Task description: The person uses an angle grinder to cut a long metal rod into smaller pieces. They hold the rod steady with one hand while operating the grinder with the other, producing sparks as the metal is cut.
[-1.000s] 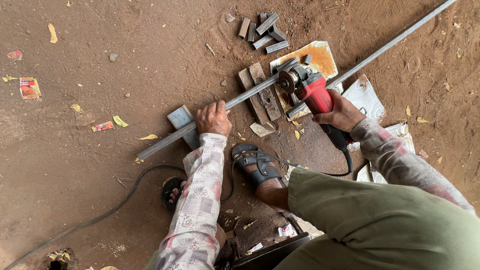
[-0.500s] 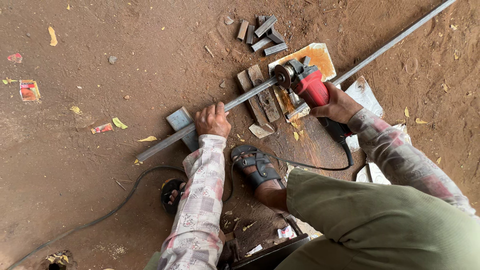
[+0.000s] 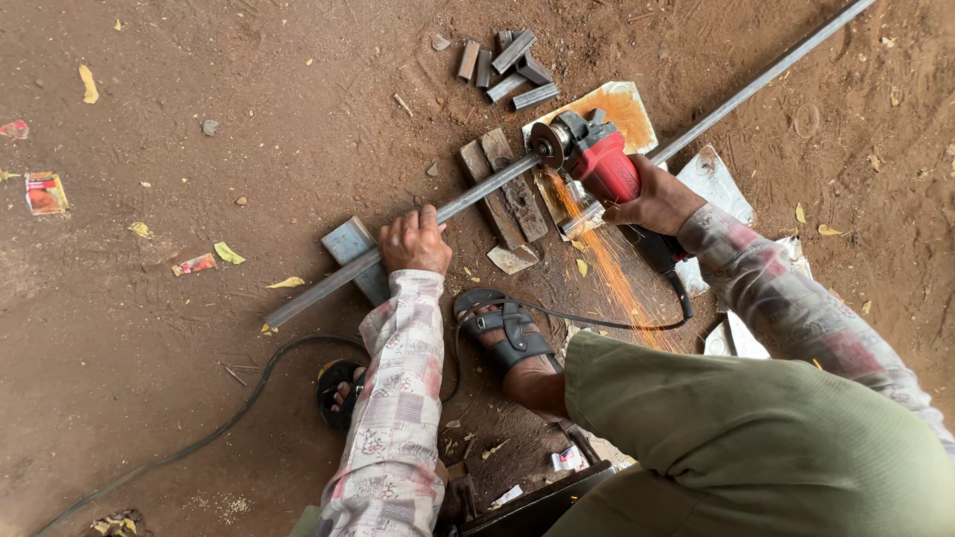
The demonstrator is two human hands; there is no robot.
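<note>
A long grey metal bar (image 3: 477,194) lies slantwise across the brown dirt ground (image 3: 149,398), resting on wooden blocks (image 3: 507,189) and a grey block (image 3: 350,244). The left hand (image 3: 413,242) presses down on the bar, fingers curled over it. The right hand (image 3: 652,199) is closed around a red angle grinder (image 3: 592,154) – its disc touches the bar, and orange sparks (image 3: 607,268) spray toward a sandalled foot (image 3: 507,333). Short cut metal pieces (image 3: 507,65) lie near, beyond the bar. A black cable (image 3: 199,438) trails across the dirt.

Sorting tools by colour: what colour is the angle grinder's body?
Red, with a grey metal head; the head view shows the angle grinder clearly in the right hand.
</note>
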